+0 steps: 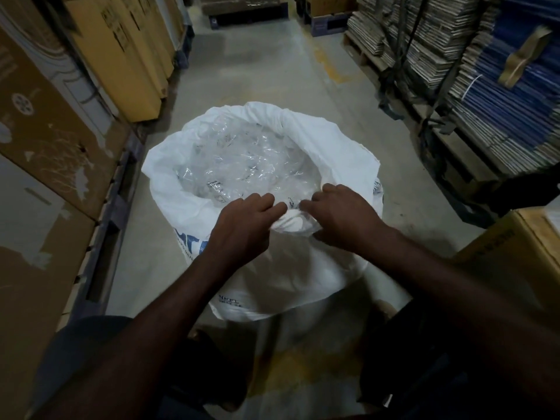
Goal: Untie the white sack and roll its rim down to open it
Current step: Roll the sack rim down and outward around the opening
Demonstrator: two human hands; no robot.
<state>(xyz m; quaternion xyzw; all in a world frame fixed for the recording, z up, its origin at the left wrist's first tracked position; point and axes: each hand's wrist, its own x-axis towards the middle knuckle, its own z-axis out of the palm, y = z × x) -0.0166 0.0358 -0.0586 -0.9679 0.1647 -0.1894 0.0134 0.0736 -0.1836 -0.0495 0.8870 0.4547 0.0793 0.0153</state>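
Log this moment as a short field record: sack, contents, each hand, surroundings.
sack: white sack upright on the concrete floor, mouth open, rim folded outward
contents: crumpled clear plastic
left hand: left hand gripping the near rim
right hand: right hand gripping the near rim, close beside the left
left side: cardboard boxes
right side: stacked flat cartons
tie: none visible

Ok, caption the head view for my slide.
Both hands, left and right, pinch the near rim of the opened white sack, clear plastic packets visible inside, on a warehouse aisle floor.
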